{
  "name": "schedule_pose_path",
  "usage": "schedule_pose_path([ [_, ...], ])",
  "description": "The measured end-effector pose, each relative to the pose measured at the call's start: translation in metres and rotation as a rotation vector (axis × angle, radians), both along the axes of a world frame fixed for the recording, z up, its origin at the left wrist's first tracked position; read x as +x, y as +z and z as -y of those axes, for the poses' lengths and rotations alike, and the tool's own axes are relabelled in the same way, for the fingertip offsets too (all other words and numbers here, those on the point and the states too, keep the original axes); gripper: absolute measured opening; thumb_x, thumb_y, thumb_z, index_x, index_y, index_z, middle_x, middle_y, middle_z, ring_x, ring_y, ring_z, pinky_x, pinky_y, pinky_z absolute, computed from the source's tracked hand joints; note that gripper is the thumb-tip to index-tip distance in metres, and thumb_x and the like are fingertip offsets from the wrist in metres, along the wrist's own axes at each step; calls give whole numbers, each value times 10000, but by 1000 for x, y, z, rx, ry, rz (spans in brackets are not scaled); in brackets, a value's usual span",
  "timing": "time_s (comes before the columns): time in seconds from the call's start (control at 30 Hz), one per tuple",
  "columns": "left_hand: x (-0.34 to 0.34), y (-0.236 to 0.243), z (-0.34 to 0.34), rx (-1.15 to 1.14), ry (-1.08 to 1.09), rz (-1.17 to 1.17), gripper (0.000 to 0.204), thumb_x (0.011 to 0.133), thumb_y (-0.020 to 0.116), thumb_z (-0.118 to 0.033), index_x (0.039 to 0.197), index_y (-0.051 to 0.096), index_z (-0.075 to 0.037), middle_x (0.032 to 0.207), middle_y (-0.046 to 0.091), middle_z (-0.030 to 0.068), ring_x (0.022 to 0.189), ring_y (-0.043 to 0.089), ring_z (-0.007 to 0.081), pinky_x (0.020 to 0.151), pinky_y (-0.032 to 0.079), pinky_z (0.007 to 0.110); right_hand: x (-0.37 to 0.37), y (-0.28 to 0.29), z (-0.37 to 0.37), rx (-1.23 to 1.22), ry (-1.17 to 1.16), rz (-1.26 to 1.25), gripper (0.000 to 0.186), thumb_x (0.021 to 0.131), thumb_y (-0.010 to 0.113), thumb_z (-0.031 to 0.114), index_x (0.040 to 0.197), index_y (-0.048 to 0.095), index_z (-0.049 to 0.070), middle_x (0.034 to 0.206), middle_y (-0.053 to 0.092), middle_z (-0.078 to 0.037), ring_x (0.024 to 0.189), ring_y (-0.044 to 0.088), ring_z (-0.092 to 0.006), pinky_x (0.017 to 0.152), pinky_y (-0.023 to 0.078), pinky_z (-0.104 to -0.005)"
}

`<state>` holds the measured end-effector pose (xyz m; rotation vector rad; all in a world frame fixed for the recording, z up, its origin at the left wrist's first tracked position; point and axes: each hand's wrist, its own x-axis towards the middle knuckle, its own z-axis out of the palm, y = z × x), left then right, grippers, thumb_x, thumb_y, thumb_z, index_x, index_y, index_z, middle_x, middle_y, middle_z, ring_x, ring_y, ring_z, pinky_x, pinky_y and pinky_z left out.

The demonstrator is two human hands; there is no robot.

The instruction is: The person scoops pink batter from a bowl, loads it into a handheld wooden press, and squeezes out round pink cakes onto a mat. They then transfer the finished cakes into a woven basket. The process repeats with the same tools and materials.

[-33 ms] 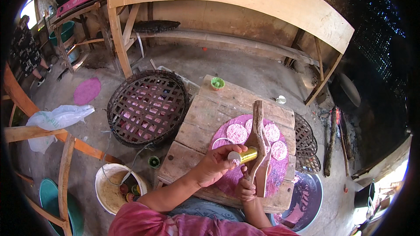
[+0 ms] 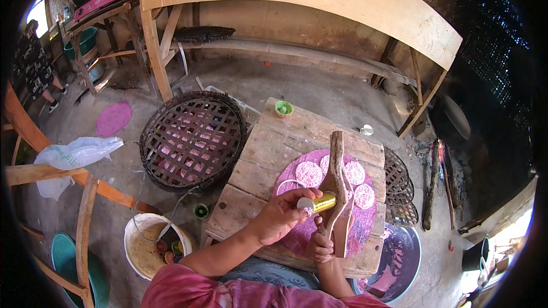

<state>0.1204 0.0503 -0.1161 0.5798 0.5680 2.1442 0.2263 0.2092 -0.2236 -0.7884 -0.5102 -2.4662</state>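
Observation:
My left hand [image 2: 277,217] pinches the near end of a short gold cylinder [image 2: 325,201] with a pale, pink-smeared face. The cylinder's other end meets a hinged-looking wooden lever press [image 2: 340,194], held upright over the table. Lower down, my right hand [image 2: 321,246] is closed around the press's handle. Beneath them lies a round pink-purple mat [image 2: 288,234] with several flat, pink-and-white crumbly discs [image 2: 309,174]. A thin white ring [image 2: 283,182] rests by the mat's left side. Part of the mat is hidden behind the press and my hands.
The plank table [image 2: 257,151] bears a small green cup [image 2: 283,109]. Left of it are a large woven basket [image 2: 191,131] over pink pieces and a white bucket [image 2: 137,239]. A blue-grey basin [image 2: 414,251] stands right; a burning log [image 2: 435,182] lies beyond. A person [image 2: 35,63] stands far left.

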Motion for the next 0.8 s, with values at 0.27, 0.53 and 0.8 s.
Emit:
schedule_pose_path([
  [0.27, 0, 6, 0, 0, -4, -15, 389, 953, 516, -4, 1338, 515, -66, 1427, 458, 62, 1174, 488, 111, 909, 421, 272, -6, 9, -1, 8, -35, 16, 494, 1029, 404, 241, 1504, 283, 180, 726, 537, -79, 465, 498, -99, 375, 429, -219],
  [0.53, -3, -7, -4, 37, -17, 9, 357, 958, 521, -14, 1311, 529, -63, 1412, 468, 56, 1175, 487, 107, 891, 423, 256, -7, 9, -2, 26, -55, 10, 512, 1030, 412, 312, 1508, 278, 188, 721, 530, -75, 472, 493, -102, 377, 421, -219],
  [0.8, -8, 1, -1, -52, -3, -10, 341, 930, 625, -116, 1261, 552, -75, 1369, 485, 79, 1104, 543, 123, 832, 504, 252, -13, -4, -1, -28, 53, -62, 490, 1037, 388, 241, 1512, 273, 204, 739, 529, -89, 495, 501, -133, 419, 455, -242],
])
